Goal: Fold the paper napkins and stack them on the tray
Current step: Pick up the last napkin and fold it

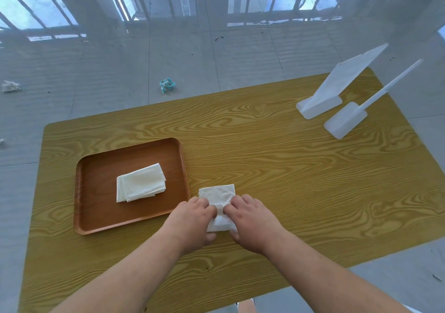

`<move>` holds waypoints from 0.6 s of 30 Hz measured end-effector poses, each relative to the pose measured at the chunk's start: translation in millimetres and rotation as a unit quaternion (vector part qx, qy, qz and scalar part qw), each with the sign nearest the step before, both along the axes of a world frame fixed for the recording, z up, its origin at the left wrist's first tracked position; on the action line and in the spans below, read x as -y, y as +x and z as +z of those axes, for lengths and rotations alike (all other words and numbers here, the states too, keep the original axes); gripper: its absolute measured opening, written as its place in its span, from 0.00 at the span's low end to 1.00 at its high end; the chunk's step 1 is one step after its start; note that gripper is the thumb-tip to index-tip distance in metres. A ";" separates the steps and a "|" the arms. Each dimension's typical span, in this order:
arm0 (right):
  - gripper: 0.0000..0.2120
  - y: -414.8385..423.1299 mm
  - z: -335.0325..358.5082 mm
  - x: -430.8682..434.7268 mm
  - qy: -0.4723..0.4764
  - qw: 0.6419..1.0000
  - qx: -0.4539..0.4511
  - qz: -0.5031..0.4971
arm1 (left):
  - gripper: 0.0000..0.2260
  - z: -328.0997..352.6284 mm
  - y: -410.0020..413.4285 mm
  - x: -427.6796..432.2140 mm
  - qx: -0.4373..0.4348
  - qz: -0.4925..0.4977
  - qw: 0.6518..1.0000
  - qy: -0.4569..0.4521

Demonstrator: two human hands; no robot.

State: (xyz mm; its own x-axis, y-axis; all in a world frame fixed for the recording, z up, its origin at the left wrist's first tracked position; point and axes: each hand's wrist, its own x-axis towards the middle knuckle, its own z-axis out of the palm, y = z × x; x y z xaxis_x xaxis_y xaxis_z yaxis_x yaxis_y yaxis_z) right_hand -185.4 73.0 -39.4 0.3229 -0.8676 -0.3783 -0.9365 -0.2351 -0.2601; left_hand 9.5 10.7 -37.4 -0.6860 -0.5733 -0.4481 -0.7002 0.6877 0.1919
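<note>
The person is working through the folding step: both hands are bearing down on a white paper napkin (218, 196) lying on the wooden table (289, 180), just to the right of the brown tray (96, 216). The left hand (195, 218) is curling its fingers onto the napkin's left side, thumb tucked at the near edge, while the right hand (250, 218) is pinching the paper near the middle, fingers narrow and closed on it. The napkin is looking thin, soft and slightly wrinkled, its far half lying flat and square. The next move is probably asking for a clean crease, then a lift across onto the folded stack (140, 182) already sitting on the tray, edges matched.
</note>
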 end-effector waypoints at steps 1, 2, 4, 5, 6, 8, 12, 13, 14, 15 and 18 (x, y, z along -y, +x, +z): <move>0.15 2.9 -0.9 0.2 -0.009 1.000 -0.011 0.005 | 0.21 -0.5 -0.2 -1.1 0.013 -0.016 1.000 -0.009; 0.11 5.8 -1.6 0.4 -0.017 1.000 -0.019 0.007 | 0.21 -1.5 0.0 -2.8 0.020 -0.029 0.999 -0.022; 0.06 9.5 -1.7 1.4 -0.020 1.000 -0.022 -0.004 | 0.21 -3.2 1.3 -6.5 0.018 -0.038 0.998 -0.044; 0.05 10.1 -1.6 2.1 -0.019 1.000 -0.016 -0.016 | 0.21 -4.1 2.5 -8.1 0.013 -0.037 0.998 -0.050; 0.05 10.0 -1.7 2.8 -0.017 0.999 -0.004 -0.030 | 0.21 -4.6 3.8 -9.2 0.008 -0.035 0.998 -0.054; 0.06 8.1 -1.0 4.0 -0.011 0.998 0.026 -0.051 | 0.21 -4.0 6.4 -10.6 0.005 -0.034 0.998 -0.052; 0.18 1.6 2.1 3.8 0.006 1.000 0.020 -0.012 | 0.12 -1.9 5.5 -11.6 -0.005 -0.051 0.996 -0.070; 0.21 0.7 2.3 3.1 0.009 1.000 -0.001 0.005 | 0.09 -1.8 4.4 -11.4 -0.009 -0.050 0.996 -0.077; 0.23 1.0 2.2 2.1 0.010 1.000 -0.019 0.019 | 0.08 -1.3 3.1 -10.8 -0.012 -0.045 0.996 -0.078; 0.22 2.4 1.9 0.9 0.008 0.999 -0.032 0.026 | 0.07 -0.6 2.1 -10.2 -0.016 -0.036 0.996 -0.075; 0.12 7.7 2.0 -0.7 -0.006 1.000 -0.022 0.009 | 0.10 3.1 1.0 -6.8 -0.033 0.017 0.998 -0.051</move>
State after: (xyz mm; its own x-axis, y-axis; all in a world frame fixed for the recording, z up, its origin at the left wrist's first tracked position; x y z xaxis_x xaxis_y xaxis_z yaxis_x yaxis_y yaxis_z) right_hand -177.7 73.7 -37.4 0.3207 -0.8666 -0.3824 -0.9430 -0.2541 -0.2150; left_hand 10.5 17.6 -34.3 -0.6914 -0.6373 -0.3403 -0.7115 0.6823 0.1681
